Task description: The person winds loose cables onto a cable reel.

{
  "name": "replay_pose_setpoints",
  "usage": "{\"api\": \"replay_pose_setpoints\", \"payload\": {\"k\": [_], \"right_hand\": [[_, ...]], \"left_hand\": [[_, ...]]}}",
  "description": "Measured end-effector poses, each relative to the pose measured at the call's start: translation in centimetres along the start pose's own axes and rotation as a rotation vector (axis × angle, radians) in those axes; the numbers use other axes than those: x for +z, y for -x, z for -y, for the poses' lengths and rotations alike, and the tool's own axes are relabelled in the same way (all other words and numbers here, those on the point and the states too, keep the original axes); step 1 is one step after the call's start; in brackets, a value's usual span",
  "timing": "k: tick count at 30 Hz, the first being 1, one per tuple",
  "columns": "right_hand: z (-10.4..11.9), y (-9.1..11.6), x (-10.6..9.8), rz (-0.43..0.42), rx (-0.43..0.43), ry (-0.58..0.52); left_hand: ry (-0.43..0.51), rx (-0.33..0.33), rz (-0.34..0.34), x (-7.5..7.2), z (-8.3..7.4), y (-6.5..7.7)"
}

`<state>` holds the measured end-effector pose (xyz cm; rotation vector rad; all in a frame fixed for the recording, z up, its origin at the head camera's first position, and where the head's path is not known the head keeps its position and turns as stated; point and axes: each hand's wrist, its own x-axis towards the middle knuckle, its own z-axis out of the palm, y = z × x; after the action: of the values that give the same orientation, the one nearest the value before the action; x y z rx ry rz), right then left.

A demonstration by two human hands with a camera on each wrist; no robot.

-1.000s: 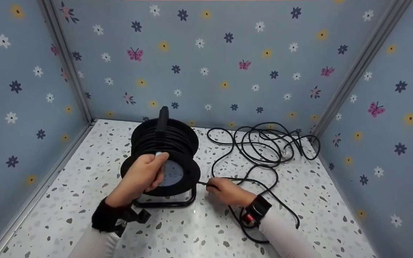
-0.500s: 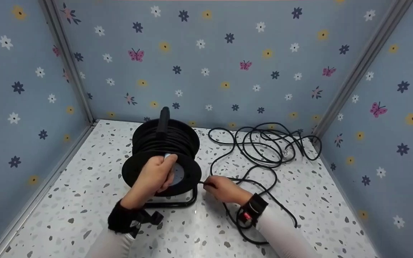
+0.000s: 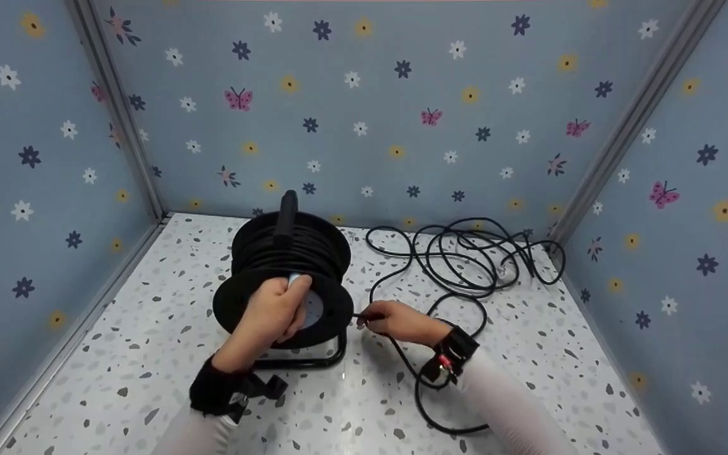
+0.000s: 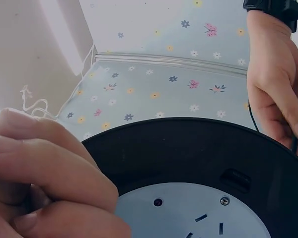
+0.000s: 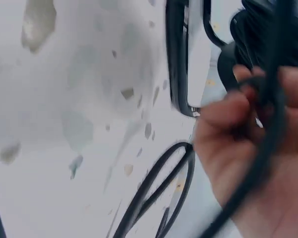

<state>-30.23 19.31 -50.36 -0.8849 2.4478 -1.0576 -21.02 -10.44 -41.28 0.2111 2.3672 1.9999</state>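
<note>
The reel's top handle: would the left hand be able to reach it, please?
Probably, after letting go: the left hand grips the pale knob on the front disc, but nothing covers the top handle in the head view.

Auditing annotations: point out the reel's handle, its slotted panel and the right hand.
handle (image 3: 285,218): head view, middle of its black grip.
slotted panel (image 4: 181,215): left wrist view, bare face left of the slots.
right hand (image 3: 399,321): head view, back of the hand.
</note>
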Motion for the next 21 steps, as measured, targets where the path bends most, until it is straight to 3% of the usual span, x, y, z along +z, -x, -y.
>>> {"api": "replay_pose_setpoints", "payload": {"k": [4,9,13,19,21], "right_hand": [[-0.2,0.2,-0.9,0.122,0.023,-0.045],[0.5,-0.1,-0.8,0.102,-0.039,0.147],[1.2,-0.2,-0.3,-0.053,-0.096,0.392],[0.6,-0.2,-0.4,-0.36,-0.318,0.901],[0.5,-0.3,-0.8,-0.456,-0.328,1.029]], "left_hand": [[0.015,0.009,0.006,-0.1,0.1,0.0],[0.014,0.015,0.008,-0.1,0.2,0.0],[0.007,0.027,0.013,0.1,0.3,0.0],[0.034,0.041,0.034,0.1,0.5,0.0],[0.023,0.037,0.029,0.1,0.5,-0.1]]}}
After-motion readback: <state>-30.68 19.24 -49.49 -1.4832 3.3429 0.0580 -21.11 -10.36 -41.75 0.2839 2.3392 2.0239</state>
